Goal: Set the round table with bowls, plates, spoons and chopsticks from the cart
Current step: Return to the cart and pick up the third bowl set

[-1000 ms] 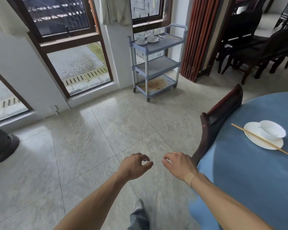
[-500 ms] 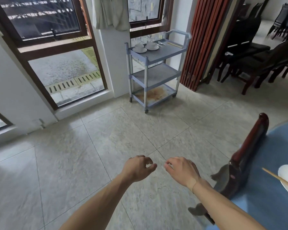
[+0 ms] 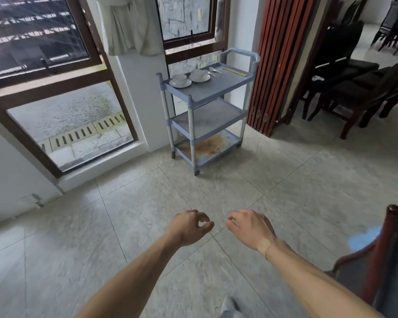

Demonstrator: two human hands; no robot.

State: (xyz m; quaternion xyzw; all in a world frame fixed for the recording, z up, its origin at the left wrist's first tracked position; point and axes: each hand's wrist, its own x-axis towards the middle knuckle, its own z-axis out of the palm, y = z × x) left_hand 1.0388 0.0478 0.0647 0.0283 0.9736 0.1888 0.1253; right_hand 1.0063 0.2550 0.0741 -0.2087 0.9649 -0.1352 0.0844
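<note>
A blue three-shelf cart (image 3: 207, 92) stands ahead by the window. Its top shelf carries two white bowls on plates (image 3: 180, 80) (image 3: 199, 75), white spoons (image 3: 214, 70) and a pair of chopsticks (image 3: 234, 71). My left hand (image 3: 189, 226) and my right hand (image 3: 251, 228) hang in front of me over the tiled floor, well short of the cart. Both hold nothing, fingers loosely curled and apart. Only a blue sliver of the round table (image 3: 363, 237) shows at the right edge.
A dark red wooden chair back (image 3: 393, 228) stands close at my right. Dark chairs (image 3: 354, 88) sit beyond a red folding screen (image 3: 274, 65) at the right. Windows and a white wall run along the left. Tiled floor lies between me and the cart.
The view has swung left and moved toward the cart, which is now larger. The table with its plate, bowl and chopstick has slid out of view at the right. Both hands stay empty.
</note>
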